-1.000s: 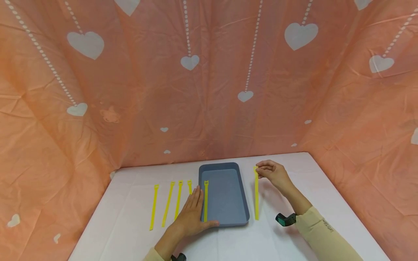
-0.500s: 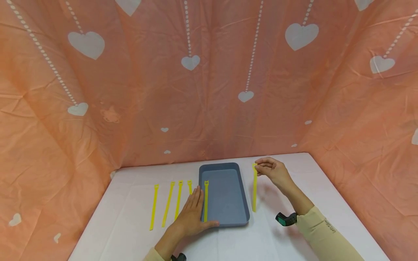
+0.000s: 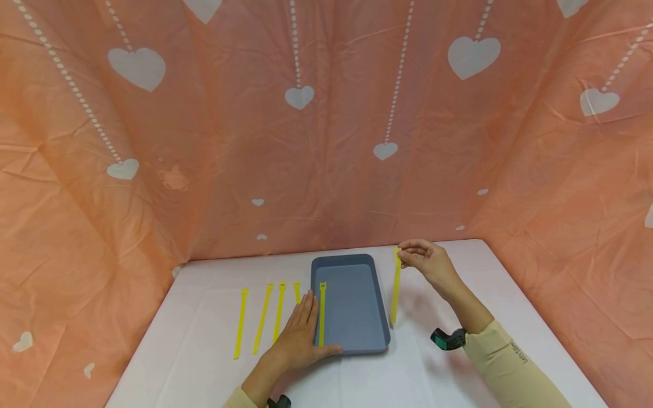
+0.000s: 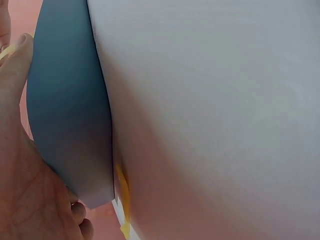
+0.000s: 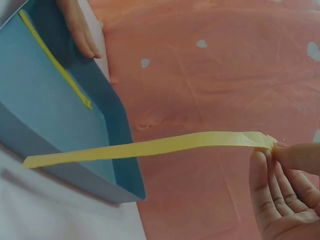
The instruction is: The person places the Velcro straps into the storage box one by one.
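Observation:
My right hand point(image 3: 432, 266) pinches the slotted head of a yellow cable tie point(image 3: 395, 294) between thumb and fingertips, to the right of the tray. The tie hangs with its tail downward; the right wrist view shows the whole cable tie point(image 5: 150, 146) stretched out from the fingertips. My left hand point(image 3: 298, 337) rests on the left side of the grey-blue tray point(image 3: 357, 309), fingers straight along the rim and thumb over the near edge. Inside the tray, along its left side, lies another yellow cable tie point(image 3: 322, 311).
Several yellow cable ties point(image 3: 241, 323) lie roughly side by side on the white table point(image 3: 204, 317) left of the tray, the nearest partly hidden by my left hand. A pink curtain point(image 3: 326, 187) with white hearts encloses the back and sides.
My right hand has risen and moved slightly away from me, and the cable tie in it has shifted up with its tail swinging left. My left hand and the tray stay put.

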A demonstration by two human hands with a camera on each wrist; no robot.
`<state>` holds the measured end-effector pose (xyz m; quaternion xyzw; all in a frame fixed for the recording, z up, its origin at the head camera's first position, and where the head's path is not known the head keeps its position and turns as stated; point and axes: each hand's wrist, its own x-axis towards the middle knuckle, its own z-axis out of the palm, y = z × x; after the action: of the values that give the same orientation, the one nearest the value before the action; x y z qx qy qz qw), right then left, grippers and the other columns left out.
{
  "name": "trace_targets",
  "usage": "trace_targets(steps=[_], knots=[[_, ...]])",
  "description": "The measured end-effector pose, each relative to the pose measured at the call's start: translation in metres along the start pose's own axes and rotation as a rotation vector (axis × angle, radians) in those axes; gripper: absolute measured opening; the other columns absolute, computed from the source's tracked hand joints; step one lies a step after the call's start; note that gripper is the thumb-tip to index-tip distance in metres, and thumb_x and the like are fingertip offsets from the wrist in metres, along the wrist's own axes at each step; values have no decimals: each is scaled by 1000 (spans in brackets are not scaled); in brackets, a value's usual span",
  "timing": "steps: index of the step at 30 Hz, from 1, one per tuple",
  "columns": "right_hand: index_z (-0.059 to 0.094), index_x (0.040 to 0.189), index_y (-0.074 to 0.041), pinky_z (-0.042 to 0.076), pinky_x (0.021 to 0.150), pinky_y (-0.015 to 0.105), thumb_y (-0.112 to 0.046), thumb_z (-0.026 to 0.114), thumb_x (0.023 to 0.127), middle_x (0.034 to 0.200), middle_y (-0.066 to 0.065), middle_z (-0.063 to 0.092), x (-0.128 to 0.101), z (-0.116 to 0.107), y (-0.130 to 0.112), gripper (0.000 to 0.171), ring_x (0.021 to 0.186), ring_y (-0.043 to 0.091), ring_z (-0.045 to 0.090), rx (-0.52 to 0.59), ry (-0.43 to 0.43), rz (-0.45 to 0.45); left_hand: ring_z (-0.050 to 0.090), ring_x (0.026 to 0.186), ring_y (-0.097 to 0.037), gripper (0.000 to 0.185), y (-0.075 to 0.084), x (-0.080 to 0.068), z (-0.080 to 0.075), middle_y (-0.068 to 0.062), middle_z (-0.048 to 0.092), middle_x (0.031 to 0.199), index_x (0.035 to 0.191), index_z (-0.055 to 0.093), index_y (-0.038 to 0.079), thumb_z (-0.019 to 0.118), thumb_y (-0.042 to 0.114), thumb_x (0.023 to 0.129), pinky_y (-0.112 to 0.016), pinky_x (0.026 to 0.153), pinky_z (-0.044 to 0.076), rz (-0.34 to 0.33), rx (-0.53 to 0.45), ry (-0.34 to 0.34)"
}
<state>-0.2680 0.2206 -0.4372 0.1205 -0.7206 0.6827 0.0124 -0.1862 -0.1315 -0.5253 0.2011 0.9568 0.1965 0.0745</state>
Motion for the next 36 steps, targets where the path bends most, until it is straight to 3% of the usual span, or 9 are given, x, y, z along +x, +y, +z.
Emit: trace_targets(steps=[16,36], knots=[[60,130,18,65,83,30,-1,70,103,102,0,75,-2,18,-22,34,89,11,75,55,-30,-63,2,167,-37,132,1,-1,-1,-21,-3,179,170,11,-4,68,82,87,-55,134,14,-8,16,1],[63,125,16,66,84,34,0,73,102,102,5,75,1,60,-6,30,87,12,76,107,-91,-5,3,167,-37,132,0,0,0,-21,-2,179,170,12,-4,68,82,87,-54,134,15,-11,21,9]])
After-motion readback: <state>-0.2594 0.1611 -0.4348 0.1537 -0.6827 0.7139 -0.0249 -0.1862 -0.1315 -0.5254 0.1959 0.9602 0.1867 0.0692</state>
